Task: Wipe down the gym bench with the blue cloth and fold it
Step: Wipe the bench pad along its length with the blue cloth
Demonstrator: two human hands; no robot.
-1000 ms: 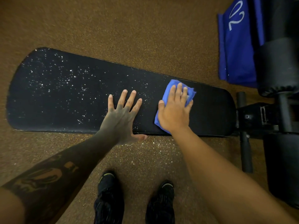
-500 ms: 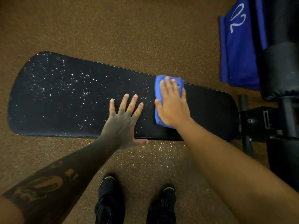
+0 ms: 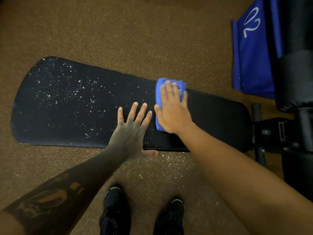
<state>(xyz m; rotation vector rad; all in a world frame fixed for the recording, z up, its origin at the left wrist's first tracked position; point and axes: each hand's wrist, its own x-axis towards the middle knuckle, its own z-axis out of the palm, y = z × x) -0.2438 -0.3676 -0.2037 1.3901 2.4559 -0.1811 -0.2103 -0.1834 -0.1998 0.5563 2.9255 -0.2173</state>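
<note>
A long black gym bench pad (image 3: 71, 106) lies across the view, its left half dotted with white specks and its right part dark and plain. The blue cloth (image 3: 159, 92) is bunched on the pad near its far edge, right of centre. My right hand (image 3: 172, 112) lies flat on the cloth and covers most of it. My left hand (image 3: 132, 129) rests beside it on the pad's near half, fingers spread, thumb hanging over the near edge, holding nothing.
Brown speckled floor (image 3: 135, 31) surrounds the bench, with white specks scattered below the near edge. The black bench frame (image 3: 277, 133) joins the pad at the right. A blue panel marked 02 (image 3: 252, 53) and black padded equipment stand at the upper right. My black shoes (image 3: 115, 212) are below.
My right hand has slid the blue cloth toward the pad's far edge and a little leftward, nearer the left hand. The left hand has stayed flat on the pad.
</note>
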